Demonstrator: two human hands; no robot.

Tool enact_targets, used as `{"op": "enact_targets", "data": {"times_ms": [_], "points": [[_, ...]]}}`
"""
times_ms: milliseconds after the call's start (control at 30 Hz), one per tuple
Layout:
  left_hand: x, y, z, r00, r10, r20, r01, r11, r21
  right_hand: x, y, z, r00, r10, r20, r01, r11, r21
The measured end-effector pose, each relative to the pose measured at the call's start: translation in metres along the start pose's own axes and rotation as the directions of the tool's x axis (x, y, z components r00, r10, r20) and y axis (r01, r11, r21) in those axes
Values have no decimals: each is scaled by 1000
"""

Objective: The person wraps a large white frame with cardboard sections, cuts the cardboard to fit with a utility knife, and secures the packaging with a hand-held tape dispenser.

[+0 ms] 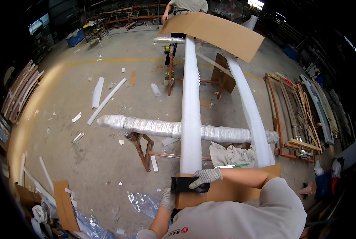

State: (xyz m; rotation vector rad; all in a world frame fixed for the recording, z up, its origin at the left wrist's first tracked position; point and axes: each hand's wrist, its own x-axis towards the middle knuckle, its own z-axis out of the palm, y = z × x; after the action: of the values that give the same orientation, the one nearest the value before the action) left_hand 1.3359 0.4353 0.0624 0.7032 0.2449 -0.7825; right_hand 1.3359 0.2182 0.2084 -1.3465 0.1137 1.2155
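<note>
A dark, smooth, roughly rectangular black piece (178, 185) lies over the end of a white foam-wrapped bar (191, 103), above a bent cardboard sheet (241, 191). My right hand (206, 177), in a striped grey knit glove, grips the black piece from above. My gloved left hand (168, 200) is low beside the left end of that piece, at the cardboard's edge; its fingers are mostly hidden. A second foam-wrapped bar (247, 99) runs alongside to the right. Both bars rest across a padded support wrapped in clear film (146, 124).
At the far end a person (186, 5) stands behind another cardboard sheet (217, 32) over the bars. A cloth (231, 154) hangs on the near support. Wood and metal lengths (293, 115) lie at right. Foam scraps (106, 101) and plastic film (144, 204) litter the floor.
</note>
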Motion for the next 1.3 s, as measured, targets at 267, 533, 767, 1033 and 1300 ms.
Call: {"op": "enact_targets", "data": {"times_ms": [267, 533, 767, 1033, 1300], "points": [[8, -7, -14, 1000, 0, 0, 0, 999, 35, 4, 3, 0, 998, 25, -59, -24, 999, 25], [11, -16, -15, 992, 25, -121, -27, 1000, -9, -11, 12, 1, 976, -73, -206, 34, 981, -189], [13, -13, 4, 946, 17, -324, -37, 998, -55, 14, 6, -1, 959, -51, -278, -51, 936, -348], [21, -21, -14, 934, 105, -341, -120, 993, -22, 2, 16, 5, 926, -230, -301, 139, 945, -295], [17, -19, -5, 930, 80, -358, -110, 992, -64, 7, 16, -1, 947, -179, -265, 85, 941, -328]]}}
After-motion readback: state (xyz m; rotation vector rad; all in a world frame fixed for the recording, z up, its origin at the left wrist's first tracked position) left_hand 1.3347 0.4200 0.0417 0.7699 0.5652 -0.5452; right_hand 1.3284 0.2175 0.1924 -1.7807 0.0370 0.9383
